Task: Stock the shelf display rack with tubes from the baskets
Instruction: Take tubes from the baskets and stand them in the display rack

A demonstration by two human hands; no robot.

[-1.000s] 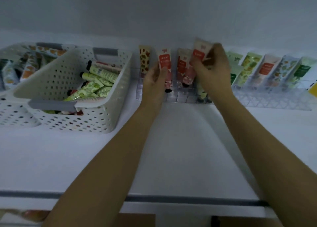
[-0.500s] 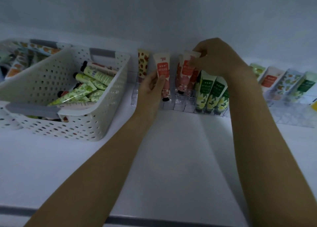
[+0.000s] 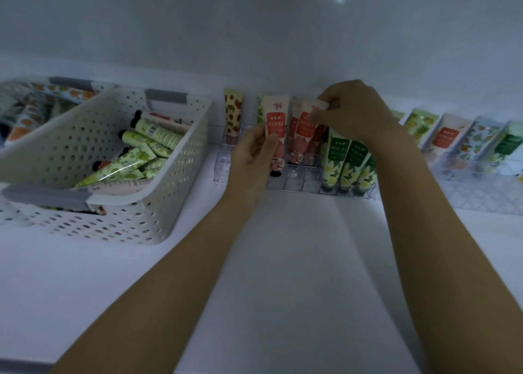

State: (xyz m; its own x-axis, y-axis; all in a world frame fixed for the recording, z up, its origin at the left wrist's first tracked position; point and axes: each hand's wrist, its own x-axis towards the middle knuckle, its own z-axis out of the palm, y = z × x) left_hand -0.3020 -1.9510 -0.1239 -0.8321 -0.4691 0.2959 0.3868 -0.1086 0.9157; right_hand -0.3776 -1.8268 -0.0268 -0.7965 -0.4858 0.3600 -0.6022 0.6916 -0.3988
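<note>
A clear display rack [image 3: 294, 179] stands at the back of the white shelf with tubes upright in its slots. My left hand [image 3: 254, 153] grips a red-labelled tube [image 3: 274, 124], cap down, over the rack's left part. My right hand [image 3: 356, 110] pinches the top of another red-labelled tube [image 3: 307, 127] that stands among similar red tubes in the rack. Three green-labelled tubes [image 3: 348, 161] stand at the rack's right end. A strawberry-print tube [image 3: 233, 116] stands at its left end.
A white perforated basket [image 3: 169, 192] with grey handles sits left of the rack and holds several green and red tubes [image 3: 135, 158]. A second basket [image 3: 25, 110] lies behind it at far left. Another clear rack [image 3: 481, 181] with several tubes stands to the right.
My right hand has lowered its red tube into the rack among the other red ones. My left hand keeps its tube in nearly the same place. The view has tilted down slightly.
</note>
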